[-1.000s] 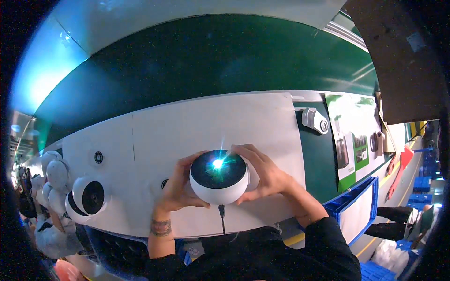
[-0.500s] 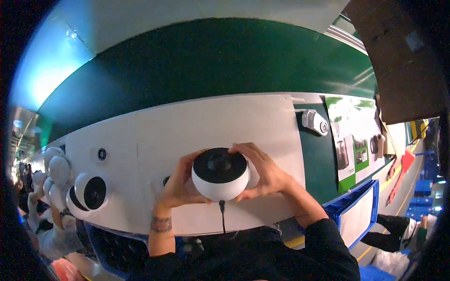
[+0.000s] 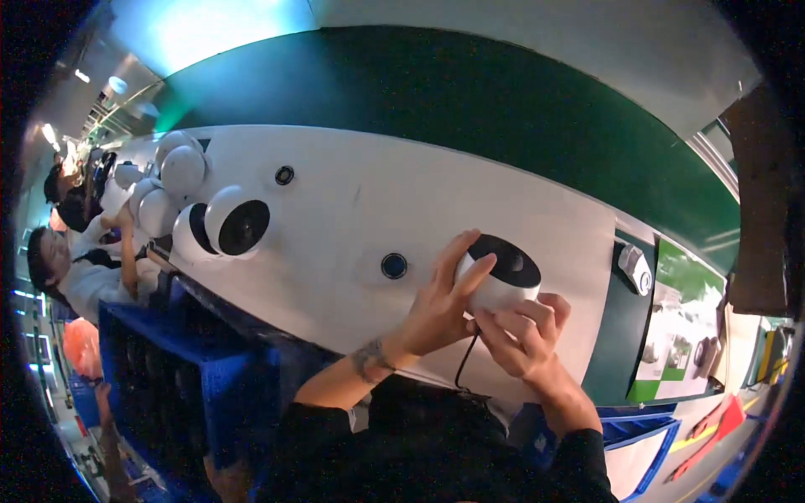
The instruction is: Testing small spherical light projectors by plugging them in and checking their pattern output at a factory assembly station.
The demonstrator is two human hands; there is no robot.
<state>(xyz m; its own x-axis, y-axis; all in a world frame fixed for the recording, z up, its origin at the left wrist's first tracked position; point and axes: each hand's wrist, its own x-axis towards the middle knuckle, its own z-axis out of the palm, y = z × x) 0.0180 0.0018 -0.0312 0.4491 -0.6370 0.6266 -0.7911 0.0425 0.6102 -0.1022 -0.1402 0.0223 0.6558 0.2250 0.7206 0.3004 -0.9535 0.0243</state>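
Note:
A white rounded device (image 3: 495,295) with a black disc-shaped face stands tilted over the white tabletop, a thin black cable (image 3: 464,362) running from its lower side toward me. My left hand (image 3: 436,306) grips its left side, one finger reaching over the black face. Curled against the lower right of the body, near the cable, are the fingers of my right hand (image 3: 524,335); their tips are partly hidden. A small round black piece (image 3: 393,266) lies on the table left of my left hand, and a similar small piece (image 3: 285,175) is farther off.
Two more white devices with black faces (image 3: 243,226) stand at the left, before several white round shells (image 3: 182,170). A co-worker (image 3: 101,268) sits beyond. Right are a white fitting (image 3: 636,268), a printed green-and-white sheet (image 3: 677,327) and a blue bin (image 3: 646,436). Blue crates (image 3: 168,360) stand lower left.
My view has swung left, showing more of the left side. My right hand has shifted from the device's right side to its lower side near the cable; the device is turned and tilted differently.

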